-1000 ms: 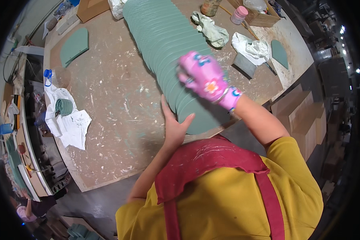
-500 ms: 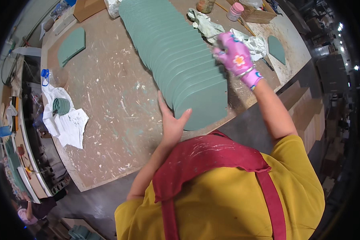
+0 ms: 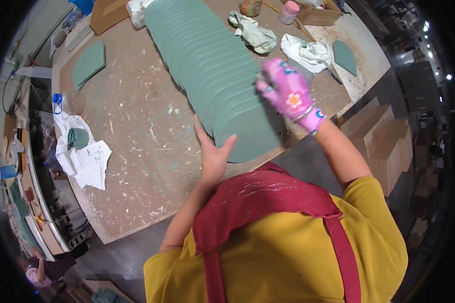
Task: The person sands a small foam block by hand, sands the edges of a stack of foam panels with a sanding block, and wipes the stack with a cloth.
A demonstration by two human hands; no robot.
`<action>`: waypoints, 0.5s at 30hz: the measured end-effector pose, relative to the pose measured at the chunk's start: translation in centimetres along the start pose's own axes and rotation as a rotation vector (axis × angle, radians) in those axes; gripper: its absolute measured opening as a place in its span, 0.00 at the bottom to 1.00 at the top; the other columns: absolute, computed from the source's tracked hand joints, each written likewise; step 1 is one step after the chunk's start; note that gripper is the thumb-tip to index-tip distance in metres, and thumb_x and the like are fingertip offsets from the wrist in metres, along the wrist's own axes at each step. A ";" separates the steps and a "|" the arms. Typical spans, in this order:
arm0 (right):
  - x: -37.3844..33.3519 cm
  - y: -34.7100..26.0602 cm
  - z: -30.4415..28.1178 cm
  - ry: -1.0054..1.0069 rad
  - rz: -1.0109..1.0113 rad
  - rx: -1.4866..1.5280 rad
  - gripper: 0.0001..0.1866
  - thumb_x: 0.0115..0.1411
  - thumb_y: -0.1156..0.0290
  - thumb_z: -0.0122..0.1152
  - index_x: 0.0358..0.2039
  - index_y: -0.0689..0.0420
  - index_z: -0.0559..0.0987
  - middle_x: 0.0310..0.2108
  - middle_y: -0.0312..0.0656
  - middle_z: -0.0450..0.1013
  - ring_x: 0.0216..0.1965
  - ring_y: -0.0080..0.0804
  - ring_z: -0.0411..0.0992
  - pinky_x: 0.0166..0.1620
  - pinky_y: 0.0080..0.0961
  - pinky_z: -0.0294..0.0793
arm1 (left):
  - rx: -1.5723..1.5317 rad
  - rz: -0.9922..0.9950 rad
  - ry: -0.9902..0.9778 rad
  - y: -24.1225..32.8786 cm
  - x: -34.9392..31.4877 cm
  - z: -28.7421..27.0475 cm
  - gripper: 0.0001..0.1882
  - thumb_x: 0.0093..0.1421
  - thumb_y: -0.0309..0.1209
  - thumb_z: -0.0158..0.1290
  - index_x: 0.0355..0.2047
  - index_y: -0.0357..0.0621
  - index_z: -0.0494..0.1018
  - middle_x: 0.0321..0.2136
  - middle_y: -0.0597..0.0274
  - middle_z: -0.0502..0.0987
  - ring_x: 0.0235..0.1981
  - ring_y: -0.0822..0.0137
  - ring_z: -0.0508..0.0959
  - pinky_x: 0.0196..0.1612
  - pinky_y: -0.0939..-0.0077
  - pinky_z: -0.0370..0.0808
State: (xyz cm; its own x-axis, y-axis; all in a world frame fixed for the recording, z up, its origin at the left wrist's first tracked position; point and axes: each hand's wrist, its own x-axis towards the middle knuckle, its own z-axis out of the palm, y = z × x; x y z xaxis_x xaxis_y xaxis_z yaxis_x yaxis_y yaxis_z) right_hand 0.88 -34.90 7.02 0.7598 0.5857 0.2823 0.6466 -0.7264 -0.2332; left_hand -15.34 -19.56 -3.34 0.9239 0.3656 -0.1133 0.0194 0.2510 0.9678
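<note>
A long overlapping row of thin green rounded panels (image 3: 207,65) lies fanned across the table, its nearest panel (image 3: 253,132) fully showing. My bare left hand (image 3: 213,154) touches the near left corner of the row, thumb and fingers spread. Over the row's right edge is my right hand (image 3: 288,91), in a pink flowered glove. Its fingers are curled together and somewhat blurred; whatever they may hold is hidden. Beyond that hand lie a crumpled greenish cloth (image 3: 255,33) and a crumpled white cloth (image 3: 308,52).
Single green panels lie at the left (image 3: 89,64) and right (image 3: 344,57). A white cloth (image 3: 93,164) carries a coiled green strip (image 3: 78,138). A jar (image 3: 251,7), a pink-lidded jar (image 3: 289,12) and cardboard boxes stand at the back. Wooden boxes (image 3: 376,136) are beyond the right edge.
My right hand has moved nearer and slightly left along the row's right edge, uncovering more of the cloths. My left hand stays at the near corner. The whole view has shifted slightly.
</note>
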 end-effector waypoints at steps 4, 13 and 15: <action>-0.2 -4.0 1.5 0.046 -0.248 0.119 0.14 0.57 0.62 0.58 0.38 0.57 0.73 0.33 0.48 0.72 0.33 0.47 0.74 0.37 0.41 0.71 | 0.043 0.014 0.017 -0.8 0.1 -0.3 0.55 0.51 0.22 0.62 0.68 0.39 0.33 0.66 0.42 0.46 0.65 0.55 0.53 0.66 0.65 0.53; -0.9 -4.8 1.1 -0.062 -0.416 0.203 0.21 0.51 0.64 0.62 0.45 0.56 0.72 0.36 0.45 0.72 0.37 0.48 0.73 0.39 0.38 0.72 | 0.099 0.055 0.022 -2.0 0.3 -0.7 0.56 0.51 0.26 0.63 0.68 0.38 0.34 0.65 0.40 0.47 0.65 0.53 0.53 0.66 0.64 0.52; -1.0 -4.6 1.0 -0.087 -0.395 0.231 0.22 0.50 0.64 0.63 0.46 0.56 0.73 0.35 0.44 0.72 0.37 0.48 0.72 0.39 0.41 0.70 | 0.092 0.065 0.016 -1.8 0.2 -0.9 0.56 0.51 0.26 0.63 0.68 0.38 0.34 0.65 0.39 0.48 0.65 0.53 0.53 0.66 0.64 0.52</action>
State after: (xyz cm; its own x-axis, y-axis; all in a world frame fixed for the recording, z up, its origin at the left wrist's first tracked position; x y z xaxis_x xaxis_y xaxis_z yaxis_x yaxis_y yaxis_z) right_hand -2.83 -31.81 6.91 0.4486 0.8364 0.3149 0.8785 -0.3481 -0.3272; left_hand -15.50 -19.10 -5.37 0.9181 0.3929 -0.0529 -0.0043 0.1433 0.9897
